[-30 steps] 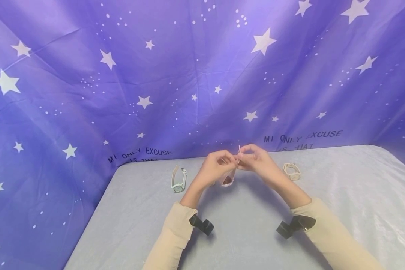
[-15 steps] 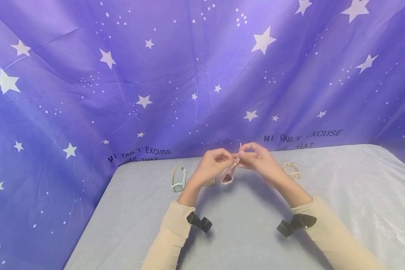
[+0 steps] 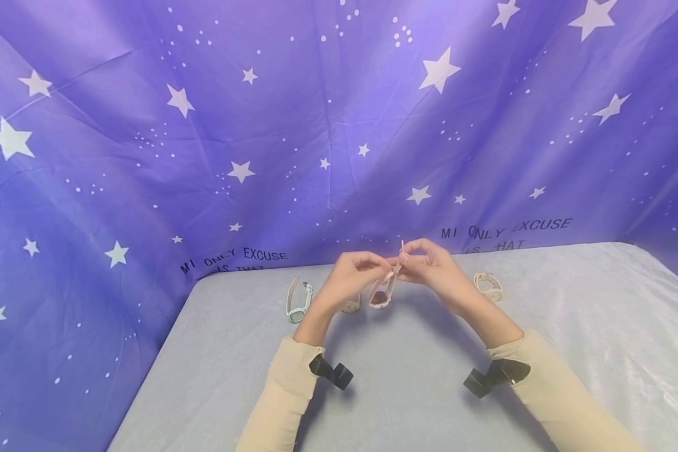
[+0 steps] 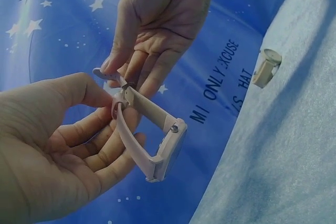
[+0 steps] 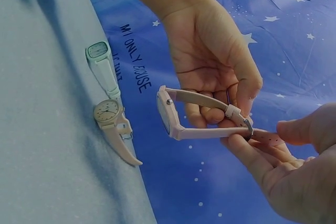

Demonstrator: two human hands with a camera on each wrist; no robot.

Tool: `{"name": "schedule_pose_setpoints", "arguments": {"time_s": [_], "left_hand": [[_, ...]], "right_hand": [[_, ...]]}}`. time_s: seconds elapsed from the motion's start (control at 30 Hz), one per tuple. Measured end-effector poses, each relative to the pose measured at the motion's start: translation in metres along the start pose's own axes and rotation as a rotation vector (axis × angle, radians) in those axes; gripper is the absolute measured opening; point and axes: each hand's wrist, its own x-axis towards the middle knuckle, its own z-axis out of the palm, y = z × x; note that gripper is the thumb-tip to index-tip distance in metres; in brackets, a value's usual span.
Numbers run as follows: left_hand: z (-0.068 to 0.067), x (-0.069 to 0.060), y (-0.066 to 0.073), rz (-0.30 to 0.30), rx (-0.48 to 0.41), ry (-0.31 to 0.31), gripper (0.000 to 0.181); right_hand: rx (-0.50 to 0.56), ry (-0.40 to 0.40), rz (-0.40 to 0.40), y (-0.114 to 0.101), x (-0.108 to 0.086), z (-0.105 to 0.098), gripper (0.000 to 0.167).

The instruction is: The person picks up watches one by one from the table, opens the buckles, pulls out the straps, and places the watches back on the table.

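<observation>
A pale pink wristwatch (image 3: 380, 300) hangs above the table between both hands, its case lowest in the head view. The left hand (image 3: 350, 276) pinches the strap by its loop and buckle, thumb against forefinger. At the strap's tail, the right hand (image 3: 432, 267) grips between thumb and fingers, and the tip sticks up past the thumb. In the right wrist view the perforated tail (image 5: 268, 138) runs through the metal buckle (image 5: 249, 125), so the band forms a loop. The watch face is turned mostly edge-on in both wrist views.
On the grey cloth-covered table (image 3: 407, 389) lie a mint-green watch (image 3: 298, 314) at left, a beige watch (image 3: 350, 306) partly behind the left hand, and a cream watch (image 3: 490, 292) at right. A purple starry curtain (image 3: 328, 125) hangs behind the table's far edge.
The left hand has shifted slightly left, away from the right hand's fingertips. More of the pink watch's strap shows between the hands. The right hand has barely moved.
</observation>
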Motion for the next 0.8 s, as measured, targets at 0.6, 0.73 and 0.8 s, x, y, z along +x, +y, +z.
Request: {"name": "schedule_pose_setpoints", "arguments": {"time_s": [0.6,0.73,0.8], "left_hand": [[0.0002,-0.0010,0.0013,-0.030,-0.111,0.006,0.022],[-0.0001,-0.0005,0.0009,-0.031,-0.125,0.007,0.023],[-0.0004,-0.0004,0.0010,-0.038,-0.129,0.007,0.024]], "right_hand": [[-0.062,0.005,-0.004,0.0004,0.0003,0.0001,0.034],[-0.089,0.006,0.021,0.0019,0.0017,-0.0003,0.042],[-0.119,-0.001,0.043,0.0028,0.0023,0.0001,0.047]]}}
